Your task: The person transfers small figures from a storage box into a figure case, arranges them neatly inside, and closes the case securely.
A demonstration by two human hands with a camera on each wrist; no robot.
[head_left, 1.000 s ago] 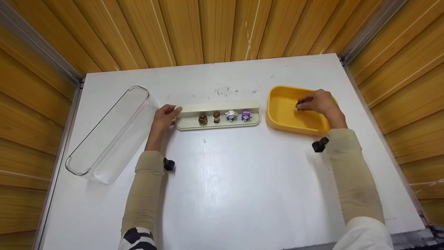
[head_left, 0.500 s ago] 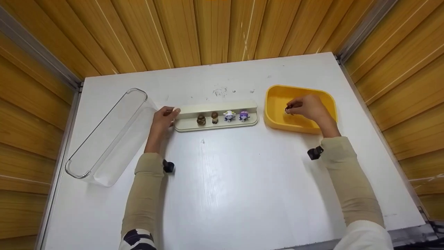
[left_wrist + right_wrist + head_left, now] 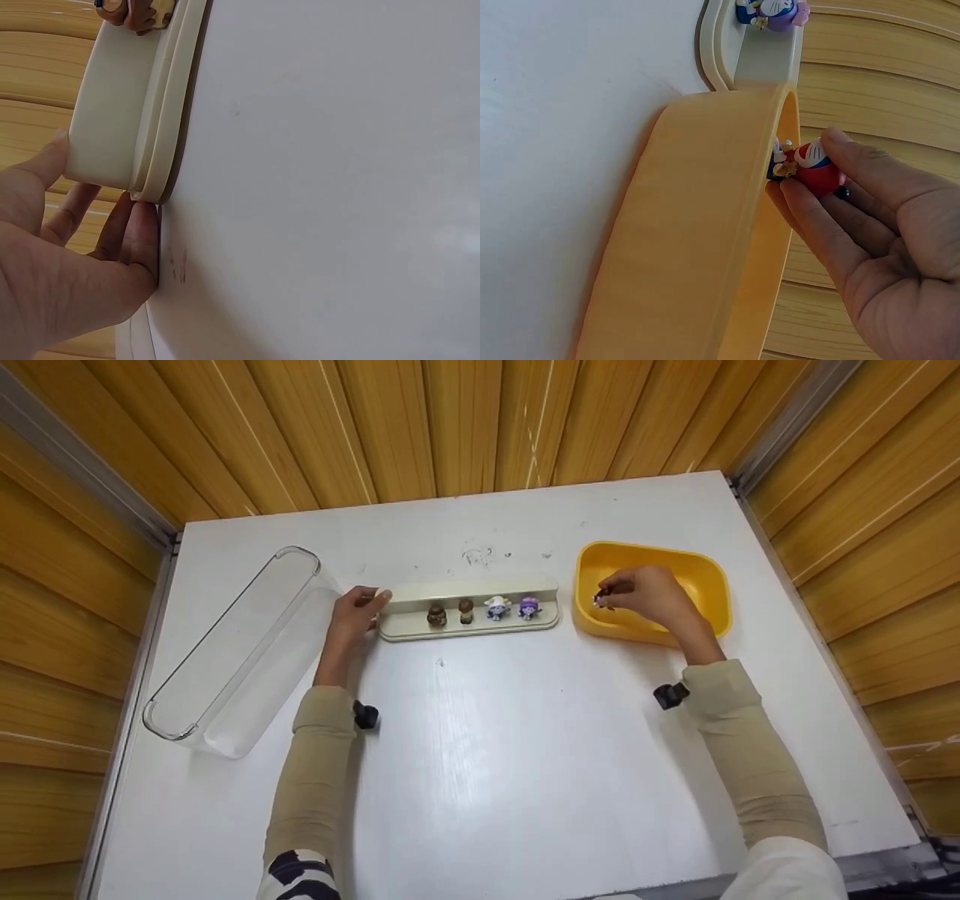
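Note:
My left hand [image 3: 352, 613] holds the left end of a long cream tray [image 3: 409, 628]; in the left wrist view its thumb lies on the tray's raised edge and the fingers touch the end. Standing in a row on the tray are two brown figurines [image 3: 436, 616], a white-hatted figurine [image 3: 496, 608] and a purple-hatted figurine [image 3: 529, 608]. Over the left part of a yellow bin [image 3: 697, 585], my right hand [image 3: 649, 594] pinches a small red, white and blue figurine [image 3: 819, 169] between thumb and fingers. The fingers partly hide this figurine.
A clear, long plastic container [image 3: 247, 660] stands slantwise at the left of the white table [image 3: 510, 750]. Wood-patterned walls [image 3: 465, 427] enclose the table at the back and both sides. The yellow bin stands just right of the tray.
The right hand has moved left across the yellow bin, carrying the pinched figurine toward the bin's left wall. The left hand stays at the end of the tray.

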